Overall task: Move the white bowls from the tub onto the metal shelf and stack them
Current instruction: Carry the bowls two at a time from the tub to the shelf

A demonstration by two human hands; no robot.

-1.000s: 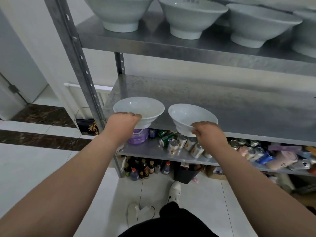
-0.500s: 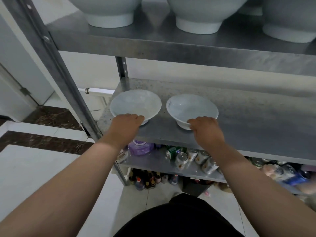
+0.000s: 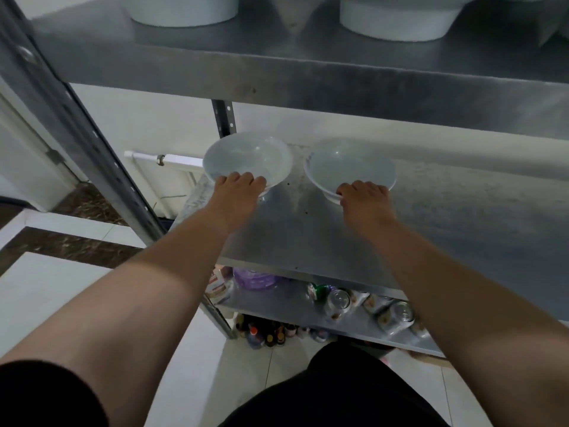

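Well, nearest is a person's black clothing point(image 3: 332, 392), with both bare forearms stretched forward. Further on, the left hand point(image 3: 238, 188) curls its fingers over the near rim of a round white ceramic bowl point(image 3: 249, 158). The right hand point(image 3: 363, 195) grips a second white bowl point(image 3: 348, 167) just beside it. Both stand upright on the grey metal shelf point(image 3: 308, 235). Above, larger white bowl bases point(image 3: 181, 10) rest on the upper metal shelf point(image 3: 308, 72).

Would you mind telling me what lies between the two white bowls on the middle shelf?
In the head view, nothing but a bare stretch of the metal shelf lies between the left bowl and the right bowl.
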